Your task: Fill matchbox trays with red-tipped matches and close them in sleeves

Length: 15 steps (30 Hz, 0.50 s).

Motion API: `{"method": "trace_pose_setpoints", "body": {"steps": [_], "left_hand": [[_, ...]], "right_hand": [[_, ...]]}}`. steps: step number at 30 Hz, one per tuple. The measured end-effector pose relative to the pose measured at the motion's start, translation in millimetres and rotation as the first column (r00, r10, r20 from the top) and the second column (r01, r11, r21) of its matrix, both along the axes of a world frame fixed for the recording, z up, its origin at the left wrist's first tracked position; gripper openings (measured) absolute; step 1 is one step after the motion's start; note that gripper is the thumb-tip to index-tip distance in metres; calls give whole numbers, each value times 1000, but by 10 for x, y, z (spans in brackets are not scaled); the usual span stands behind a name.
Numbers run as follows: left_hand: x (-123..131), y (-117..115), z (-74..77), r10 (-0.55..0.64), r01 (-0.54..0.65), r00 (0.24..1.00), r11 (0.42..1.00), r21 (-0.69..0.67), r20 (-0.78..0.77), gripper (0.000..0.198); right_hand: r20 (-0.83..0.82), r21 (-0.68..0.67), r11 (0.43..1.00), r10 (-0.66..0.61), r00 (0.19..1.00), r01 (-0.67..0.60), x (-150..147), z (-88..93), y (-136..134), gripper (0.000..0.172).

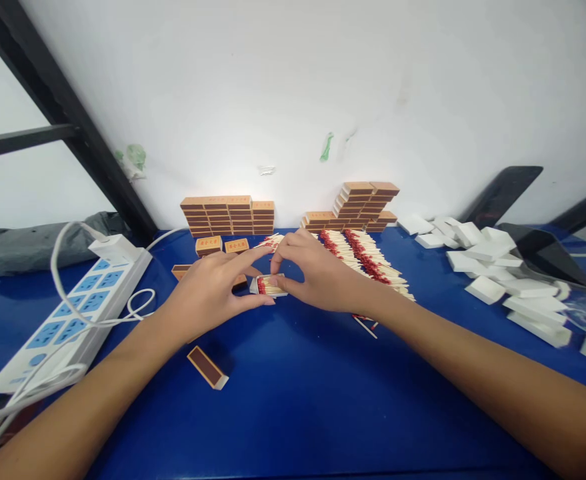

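A small white matchbox tray [253, 287] filled with red-headed matches [267, 285] is between my hands over the blue table. My left hand [210, 287] grips the tray at its left end, thumb along the near edge and a finger at the far edge. From the right, my right hand [317, 270] has thumb and index finger closed together on the matches at the tray's right end. Brown matchbox sleeves [235, 246] lie just beyond my left hand, partly hidden by it. Another matchbox sleeve [207, 367] lies alone nearer to me.
Rows of loose matches [373, 257] lie beyond my right forearm. Stacked matchboxes [227, 217] and a second stack [360, 207] stand against the wall. White trays [493, 260] are heaped at right. A power strip [80, 307] with white cables lies at left.
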<state>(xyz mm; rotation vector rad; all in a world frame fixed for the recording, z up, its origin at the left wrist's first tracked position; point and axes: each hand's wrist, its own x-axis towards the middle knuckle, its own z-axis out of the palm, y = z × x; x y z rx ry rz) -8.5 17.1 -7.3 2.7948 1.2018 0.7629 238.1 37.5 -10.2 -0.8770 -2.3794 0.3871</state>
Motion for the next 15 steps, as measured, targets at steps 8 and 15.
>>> {"method": "trace_pose_setpoints", "body": {"steps": [8,15], "left_hand": [[1,8,-2,15,-15,1000,1000,-2,-2,81],[3,-2,8,26,-27,1000,1000,-10,-16,81]], "right_hand": [[28,-2,1000,24,999,-24,47,58,14,6],[46,21,999,38,998,-39,39,51,14,11]]}}
